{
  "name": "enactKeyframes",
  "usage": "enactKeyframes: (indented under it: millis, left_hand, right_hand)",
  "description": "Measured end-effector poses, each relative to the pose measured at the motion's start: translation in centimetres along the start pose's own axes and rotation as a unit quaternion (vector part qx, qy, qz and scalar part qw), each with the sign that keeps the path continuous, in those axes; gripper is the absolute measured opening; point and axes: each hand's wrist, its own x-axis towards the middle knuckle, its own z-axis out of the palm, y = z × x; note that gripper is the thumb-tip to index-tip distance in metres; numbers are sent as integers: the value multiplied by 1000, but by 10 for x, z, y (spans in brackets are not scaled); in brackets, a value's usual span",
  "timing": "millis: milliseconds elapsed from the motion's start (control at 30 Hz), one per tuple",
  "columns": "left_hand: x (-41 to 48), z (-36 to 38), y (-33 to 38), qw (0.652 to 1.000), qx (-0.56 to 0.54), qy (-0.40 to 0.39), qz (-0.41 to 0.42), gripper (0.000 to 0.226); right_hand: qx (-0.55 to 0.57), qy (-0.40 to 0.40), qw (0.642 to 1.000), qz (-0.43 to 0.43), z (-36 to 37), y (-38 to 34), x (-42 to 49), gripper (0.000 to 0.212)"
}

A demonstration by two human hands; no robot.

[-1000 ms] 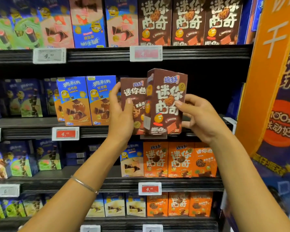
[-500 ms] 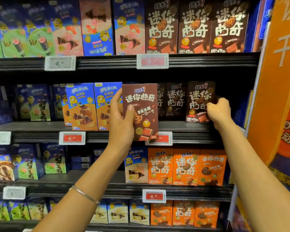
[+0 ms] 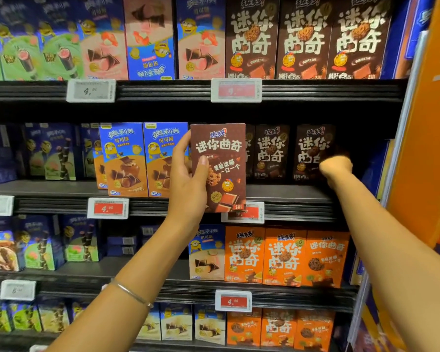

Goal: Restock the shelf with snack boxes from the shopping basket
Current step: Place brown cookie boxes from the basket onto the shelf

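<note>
My left hand [image 3: 188, 184] grips a brown snack box [image 3: 221, 158] upright in front of the second shelf [image 3: 290, 196], thumb across its front. My right hand [image 3: 337, 168] reaches deep into that shelf at the right, against a dark brown snack box [image 3: 311, 151] standing at the back. Its fingers are hidden, so I cannot tell whether it holds the box. Another dark brown box [image 3: 271, 151] stands to the left of that one. The shopping basket is not in view.
Blue boxes [image 3: 145, 158] stand left of my held box. Dark brown boxes [image 3: 305, 39] fill the top shelf, orange boxes [image 3: 285, 257] the shelf below. An orange sign panel [image 3: 427, 123] borders the shelves on the right. Price tags [image 3: 235, 90] line the shelf edges.
My right hand carried the second brown box from in front of me to the back right of the second shelf and pushed deeper. My left hand kept its box in place.
</note>
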Motion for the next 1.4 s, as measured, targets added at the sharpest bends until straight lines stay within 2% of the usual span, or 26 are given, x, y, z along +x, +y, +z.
enactKeyframes:
  millis: [67, 167, 500, 733, 900, 1000, 1067, 1167, 1267, 1333, 1400]
  left_hand:
    - [0, 0, 1, 1000, -10, -1, -5, 43]
    - [0, 2, 3, 1000, -11, 1, -8, 41]
    - [5, 4, 3, 1000, -19, -18, -9, 41]
    - [4, 3, 2, 999, -25, -27, -5, 40]
    - [4, 3, 1, 999, -27, -26, -7, 40]
    - [3, 4, 1, 999, -32, -22, -6, 40]
    - [3, 5, 1, 999, -33, -20, -3, 40]
    - [1, 7, 1, 999, -35, -21, -5, 39]
    - [-2, 13, 0, 999, -30, -21, -1, 40]
    - [-4, 17, 0, 999, -26, -25, 0, 42]
    - [-6, 21, -1, 999, -29, -26, 1, 43]
  right_hand:
    - [-32, -38, 999, -21, 2, 1, 8, 49]
    - [-54, -36, 996, -57, 8, 1, 17, 49]
    - [22, -31, 996, -75, 23, -5, 26, 44]
    - [32, -15, 998, -55, 24, -4, 26, 42]
    - [23, -13, 1000, -2, 11, -13, 8, 45]
    - [110, 66, 991, -30, 4, -24, -25, 39]
    - [177, 80, 978, -79, 1, -31, -57, 29]
    - [237, 14, 956, -173, -6, -38, -112, 24]
    - [251, -129, 923, -260, -14, -40, -163, 26]
    - [260, -238, 896, -270, -15, -38, -187, 31]
    - [251, -273, 888, -271, -13, -35, -196, 43]
